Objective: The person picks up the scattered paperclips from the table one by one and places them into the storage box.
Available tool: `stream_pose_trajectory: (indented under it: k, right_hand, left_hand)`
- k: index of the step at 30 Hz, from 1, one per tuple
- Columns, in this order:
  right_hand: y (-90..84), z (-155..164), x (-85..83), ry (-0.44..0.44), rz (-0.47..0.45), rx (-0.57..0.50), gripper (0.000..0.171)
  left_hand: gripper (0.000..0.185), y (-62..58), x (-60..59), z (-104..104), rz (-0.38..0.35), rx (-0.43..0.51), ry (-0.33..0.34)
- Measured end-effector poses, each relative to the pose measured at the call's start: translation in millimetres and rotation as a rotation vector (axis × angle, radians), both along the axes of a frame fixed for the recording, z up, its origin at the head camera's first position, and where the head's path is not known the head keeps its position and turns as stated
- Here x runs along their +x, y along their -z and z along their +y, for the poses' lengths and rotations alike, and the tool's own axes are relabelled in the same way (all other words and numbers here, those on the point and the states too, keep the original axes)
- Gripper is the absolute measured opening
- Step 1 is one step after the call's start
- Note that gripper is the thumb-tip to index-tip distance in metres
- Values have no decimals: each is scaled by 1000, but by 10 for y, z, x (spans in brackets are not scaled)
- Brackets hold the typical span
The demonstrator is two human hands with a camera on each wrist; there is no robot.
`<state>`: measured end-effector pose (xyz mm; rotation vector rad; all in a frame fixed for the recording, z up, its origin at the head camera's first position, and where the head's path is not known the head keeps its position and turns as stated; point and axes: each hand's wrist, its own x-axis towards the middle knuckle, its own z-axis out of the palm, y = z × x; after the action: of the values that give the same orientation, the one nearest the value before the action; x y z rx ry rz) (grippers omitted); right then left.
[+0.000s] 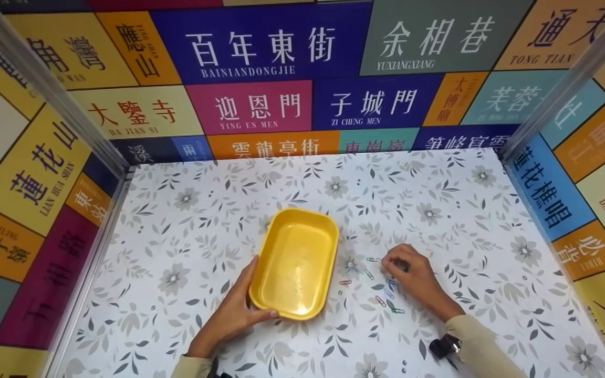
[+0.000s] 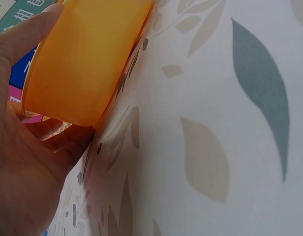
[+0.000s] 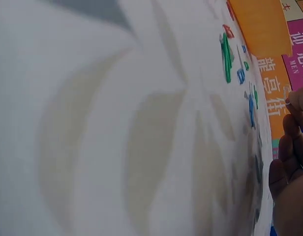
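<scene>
Left hand [image 1: 233, 316]'s gripping the yellow tray [image 1: 297, 262], right hand [image 1: 413, 274]'s pinching some tiny pale thing [image 3: 287, 94], paper clips [image 1: 369, 274] around tray's 3 o'clock.

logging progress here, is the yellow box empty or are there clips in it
Empty: in the head view, the yellow box shows only a bare, shiny bottom; loose paper clips lie to its right.
</scene>
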<state>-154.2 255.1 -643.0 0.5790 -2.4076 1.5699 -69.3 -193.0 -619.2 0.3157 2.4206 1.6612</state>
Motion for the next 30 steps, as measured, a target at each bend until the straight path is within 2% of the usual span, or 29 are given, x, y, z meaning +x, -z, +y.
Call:
stream_pose_trajectory:
  k: [8,24,30]
  right_hand:
    - [-190,-155,33,-43,-141,-63,4]
    - [-336,-309,56,-68,-184,-85,6]
    - [-409,-306,16,-104,-202,-19,6]
  left_hand:
    - [137,3,0,7,-2,16,5]
    - [136,-2,18,-10,-14,-3,-6]
    - [136,-23,8,8,-18,2,-8]
